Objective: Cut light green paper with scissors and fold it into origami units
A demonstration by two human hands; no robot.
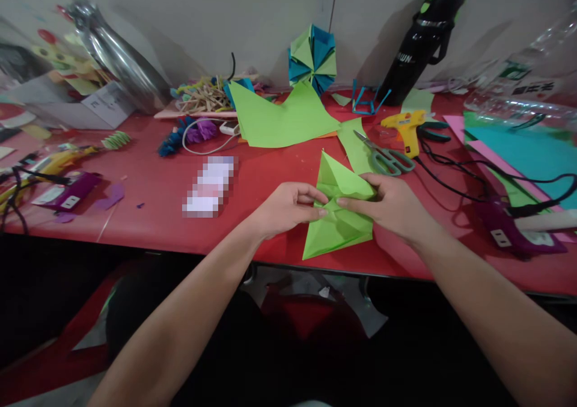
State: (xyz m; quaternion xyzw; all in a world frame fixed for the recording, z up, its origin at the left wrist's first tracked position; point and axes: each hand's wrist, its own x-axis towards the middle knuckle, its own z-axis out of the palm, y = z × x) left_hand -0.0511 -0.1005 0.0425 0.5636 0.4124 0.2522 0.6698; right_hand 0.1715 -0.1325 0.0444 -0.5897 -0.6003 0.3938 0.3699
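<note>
- The right hand (394,205) is partly closed, its thumb lying on the front of the green folded paper (341,228) and its fingers at the right edge, so it has hold of it.
- The left hand (286,210) is half curled, with thumb and finger tips at the paper's left side; whether they pinch it, I cannot tell.
- The paper is between the two hands, near the front edge of the table. It is bright green, with creases meeting toward the middle and pointed corners.
- The table (148,199) has a red, smooth covering, with a few small scraps at left.
- Just beyond the right hand lie scissors (391,162), with a yellow glue gun (406,131) behind.
- Larger green sheets (282,121) spread farther back.
- A purple power strip (514,229) is at far right, near blue sheets (536,154).
- At the back, before a pale grey wall (202,22), stand a silver flask (119,61), a blue-and-green paper wheel (313,58) and a black bottle (401,67).
</note>
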